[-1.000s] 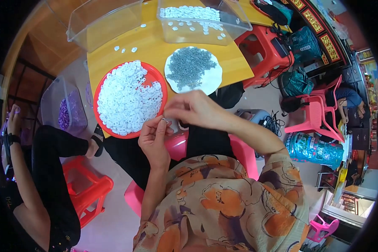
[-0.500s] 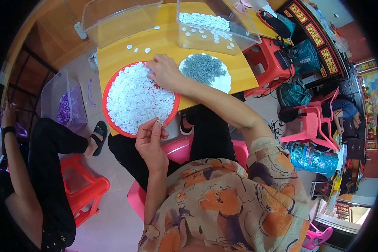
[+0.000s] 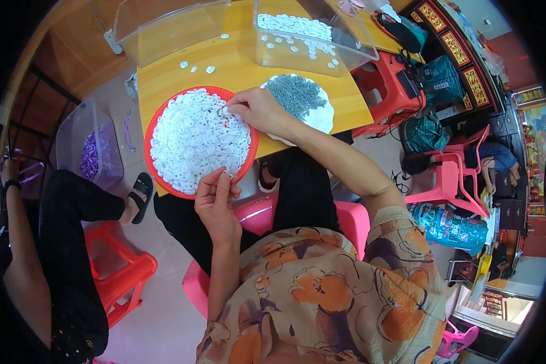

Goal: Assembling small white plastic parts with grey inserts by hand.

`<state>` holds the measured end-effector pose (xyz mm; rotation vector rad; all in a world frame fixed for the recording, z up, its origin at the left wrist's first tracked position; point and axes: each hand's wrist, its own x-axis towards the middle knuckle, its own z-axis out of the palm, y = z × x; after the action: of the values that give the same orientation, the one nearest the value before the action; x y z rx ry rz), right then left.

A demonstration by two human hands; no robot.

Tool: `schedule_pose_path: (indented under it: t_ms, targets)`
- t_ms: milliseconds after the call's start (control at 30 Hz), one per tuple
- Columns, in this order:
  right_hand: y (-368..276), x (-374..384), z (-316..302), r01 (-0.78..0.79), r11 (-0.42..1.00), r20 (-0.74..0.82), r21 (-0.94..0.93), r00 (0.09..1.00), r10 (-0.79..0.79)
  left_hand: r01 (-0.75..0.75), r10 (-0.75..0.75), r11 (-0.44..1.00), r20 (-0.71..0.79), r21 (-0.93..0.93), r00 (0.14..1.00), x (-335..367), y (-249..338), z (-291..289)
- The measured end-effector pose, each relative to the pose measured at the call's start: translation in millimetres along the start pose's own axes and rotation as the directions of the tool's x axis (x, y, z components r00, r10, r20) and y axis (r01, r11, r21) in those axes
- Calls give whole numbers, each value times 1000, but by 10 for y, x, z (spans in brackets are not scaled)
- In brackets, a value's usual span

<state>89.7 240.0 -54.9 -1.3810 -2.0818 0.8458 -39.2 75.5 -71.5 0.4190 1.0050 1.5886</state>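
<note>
A round red basin (image 3: 256, 142) at the table's near edge is heaped with small white plastic pieces (image 3: 194, 142), many with a hole. Over the basin's near right rim, my left hand (image 3: 218, 203) pinches a small whitish piece between thumb and forefinger. My right hand (image 3: 258, 110) reaches across from the right, its bent fingertips closed together just above the heap at the far right side. Whatever sits in that pinch is too small to make out. Right of the basin, a white scalloped plate (image 3: 323, 120) carries a pile of small grey metal pins or screws (image 3: 294, 96).
A clear plastic bin (image 3: 267, 54) with white pieces stands on the yellow table (image 3: 236, 73); another clear bin (image 3: 170, 30) is at its left. Some white pieces lie loose. Another person sits at the left near a red stool (image 3: 124, 273) and a bin of purple bits (image 3: 100, 151).
My right hand has drawn back to the right and nearer from the far part of the heap, fingers now pinched. My left hand has hardly moved.
</note>
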Motion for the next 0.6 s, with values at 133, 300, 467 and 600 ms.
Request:
schedule_pose_path:
  t_ms: [133,300,467,600]
  targets:
    - [87,27,62,-65,971,36,232,998,58,-2,2,1000,-5,0,1000,0,17,-3]
    - [24,3,33,-215,886,162,412,974,160,-1,1,1000,-9,3,1000,-12,45,-5]
    - [-263,-255,-103,-218,825,231,522,967,109,-10,10,1000,-2,-19,1000,-42,111,4]
    - [-602,-662,-231,-105,838,232,535,972,-27,-40,40,999,40,-16,998,-133,187,21]
